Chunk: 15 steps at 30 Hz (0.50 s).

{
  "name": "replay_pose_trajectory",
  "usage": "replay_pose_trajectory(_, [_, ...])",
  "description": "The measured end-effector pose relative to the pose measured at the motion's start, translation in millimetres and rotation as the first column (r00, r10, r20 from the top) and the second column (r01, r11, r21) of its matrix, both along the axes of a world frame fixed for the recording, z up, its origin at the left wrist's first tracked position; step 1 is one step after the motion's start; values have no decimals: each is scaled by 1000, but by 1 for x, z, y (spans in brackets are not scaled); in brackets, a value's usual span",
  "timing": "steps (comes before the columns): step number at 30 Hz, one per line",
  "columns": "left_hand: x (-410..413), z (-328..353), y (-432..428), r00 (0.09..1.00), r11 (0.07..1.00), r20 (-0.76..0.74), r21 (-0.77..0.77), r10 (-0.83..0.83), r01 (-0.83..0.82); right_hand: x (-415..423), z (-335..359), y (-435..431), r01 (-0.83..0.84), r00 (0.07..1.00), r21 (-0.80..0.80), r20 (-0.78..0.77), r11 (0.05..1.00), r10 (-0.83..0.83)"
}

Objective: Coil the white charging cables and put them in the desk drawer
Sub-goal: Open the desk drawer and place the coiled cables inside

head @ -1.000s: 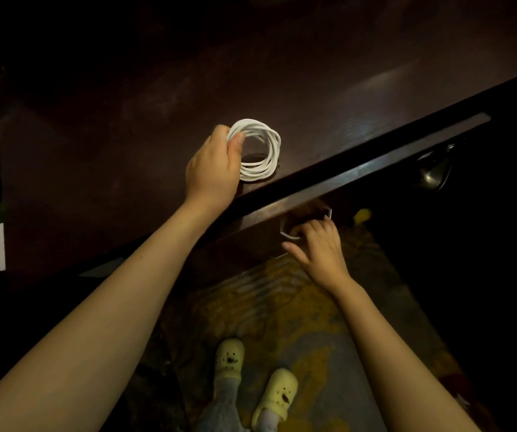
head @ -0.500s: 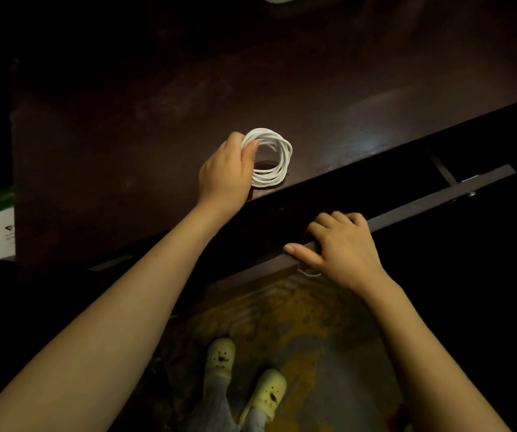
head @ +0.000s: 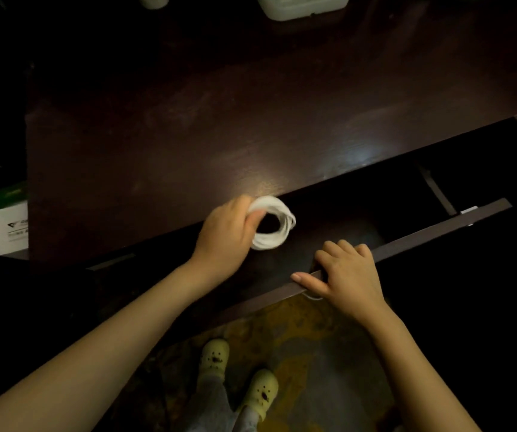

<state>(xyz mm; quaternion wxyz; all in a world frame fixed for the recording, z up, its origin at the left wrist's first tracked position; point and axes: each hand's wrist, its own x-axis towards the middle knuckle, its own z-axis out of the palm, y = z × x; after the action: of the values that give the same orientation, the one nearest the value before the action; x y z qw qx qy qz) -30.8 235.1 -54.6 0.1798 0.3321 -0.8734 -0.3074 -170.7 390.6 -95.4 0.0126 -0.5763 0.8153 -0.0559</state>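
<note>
We note dim lighting, a soft glare patch on the table (head: 357, 157), and apparently motion-blurred left hand (head: 229, 232).

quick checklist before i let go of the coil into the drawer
1. Drawer pulled open: ok.
2. Right hand holding the drawer front: ok.
3. Left hand gripping the coiled white cable: ok.
4. Coil past the desk edge, over the drawer opening: ok.
5. Coil tidy, no loose end trailing: cannot tell, blurred.
6. Free space in the drawer below: cannot tell, too dark.
</note>
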Motion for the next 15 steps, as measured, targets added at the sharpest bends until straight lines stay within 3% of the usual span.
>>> replay_pose_trajectory(2, [7, -7, 13, 986, 998, 157, 8, -56, 56, 2, 0, 5, -2, 1000, 6, 7, 1000, 2])
replay_pose_trajectory(5, [4, -36, 9, 930, 980, 353, 196, -103, 34, 4, 1, 11, 4, 1000, 11, 8, 1000, -4])
replay_pose_trajectory(9, [-13, -88, 4, 875, 912, 447, 409, -185, -16, 6, -1, 18, 3, 1000, 13, 5, 1000, -3])
replay_pose_trajectory(15, [-34, -139, 17, 822, 846, 522, 525, -227, -99, 6, -6, 24, 6, 1000, 5, -19, 1000, -6])
